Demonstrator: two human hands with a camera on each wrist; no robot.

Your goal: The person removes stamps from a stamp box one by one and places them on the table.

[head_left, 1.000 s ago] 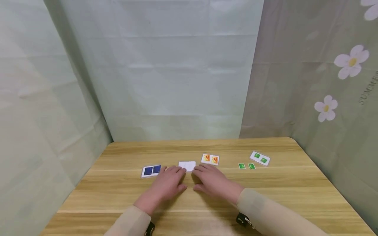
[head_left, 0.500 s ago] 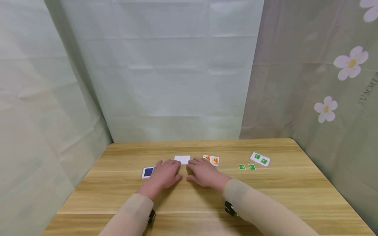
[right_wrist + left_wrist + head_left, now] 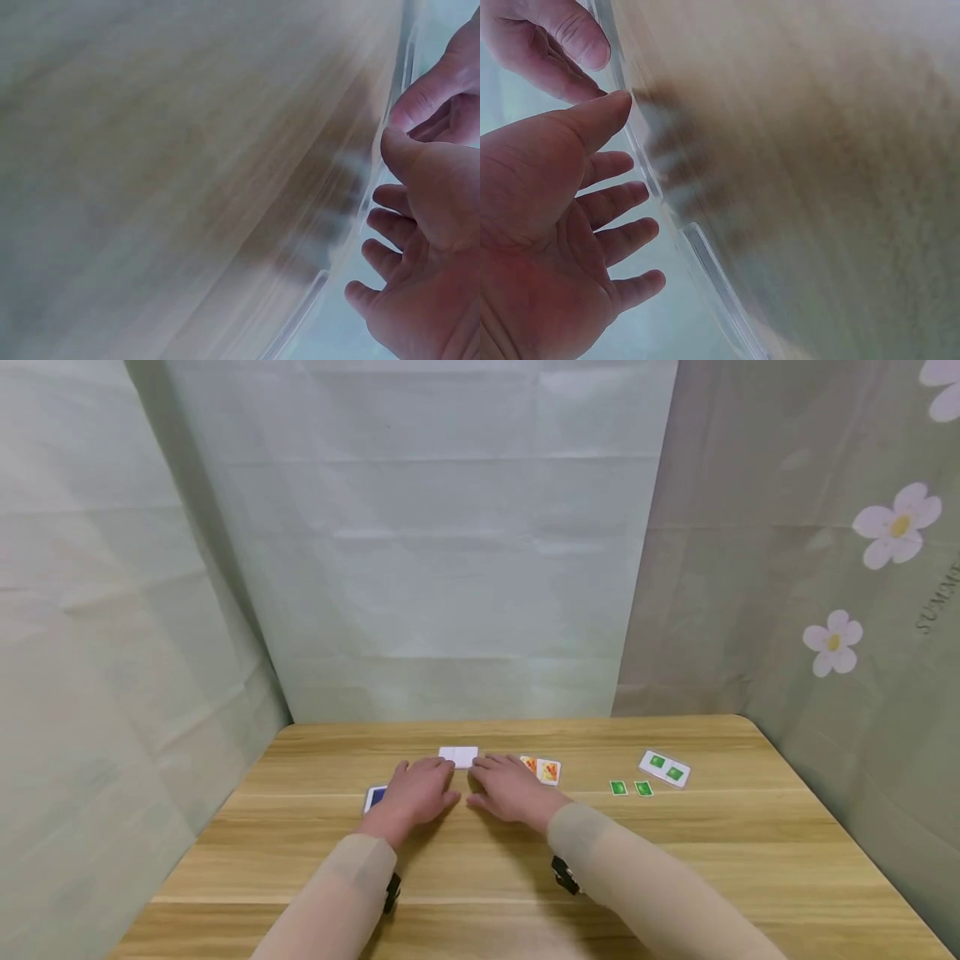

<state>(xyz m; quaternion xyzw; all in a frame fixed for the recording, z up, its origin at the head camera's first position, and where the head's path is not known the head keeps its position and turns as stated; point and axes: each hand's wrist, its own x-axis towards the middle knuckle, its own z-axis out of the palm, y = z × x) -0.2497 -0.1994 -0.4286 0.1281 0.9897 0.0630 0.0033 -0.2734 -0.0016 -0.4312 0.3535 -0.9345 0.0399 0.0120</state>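
A white two-panel card [image 3: 458,756] with a clear rim lies flat near the table's back edge. My left hand [image 3: 417,792] has its fingertips at the card's near left corner, and my right hand [image 3: 512,788] is at its near right corner. Fingers of both hands reach forward, relaxed rather than curled. In the left wrist view the left thumb [image 3: 604,120] and fingers are spread apart. Partly under my left hand sits a dark blue card [image 3: 375,797]. Beside my right fingers lies a card with two orange pictures [image 3: 550,771].
A white card with two green squares [image 3: 665,768] lies at the right, two loose green tiles [image 3: 618,788] just in front of it. Beyond the wooden table's [image 3: 480,918] back edge hangs a pale curtain [image 3: 450,568]. More curtain [image 3: 750,568] hangs on the right.
The white card has slid away from me and slightly left, both hands moving along with it. My left hand now covers more of the blue card. The other cards and tiles lie still.
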